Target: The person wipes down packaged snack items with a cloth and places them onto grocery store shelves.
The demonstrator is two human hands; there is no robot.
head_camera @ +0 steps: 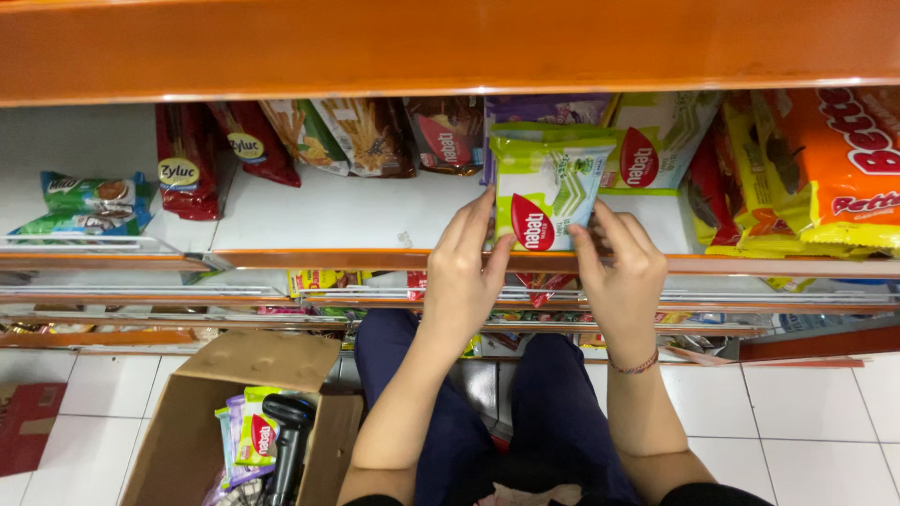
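- Hands on one green wafer pack (547, 192), held upright at the front of the white shelf (356, 220), just ahead of a matching pack (656, 141) behind it
- Left hand (459, 281) has its fingers (473, 225) pressed together flat along the pack's left edge, thumb under the lower corner
- Right hand (621, 276) curls its fingers (600, 234) round the lower right corner, pinching the wrapper there; a bead bracelet (636, 365) sits on that wrist
- Both grips are low, so the top of the pack could flop; judging from this, a light squeeze from both sides should keep it square without crushing what is inside
- Best to keep its face to the front and line it with the pack behind, well apart from the orange bags (825, 169) on the right and the dark red bags (192, 159) on the left
- Lower edge is close to the orange shelf lip (328, 258); it probably wants seating fully behind that lip so it cannot tip out
- Cardboard box (234, 412) on the tiled floor (806, 431) beside the left knee holds more packs and a black scanner (289, 422)
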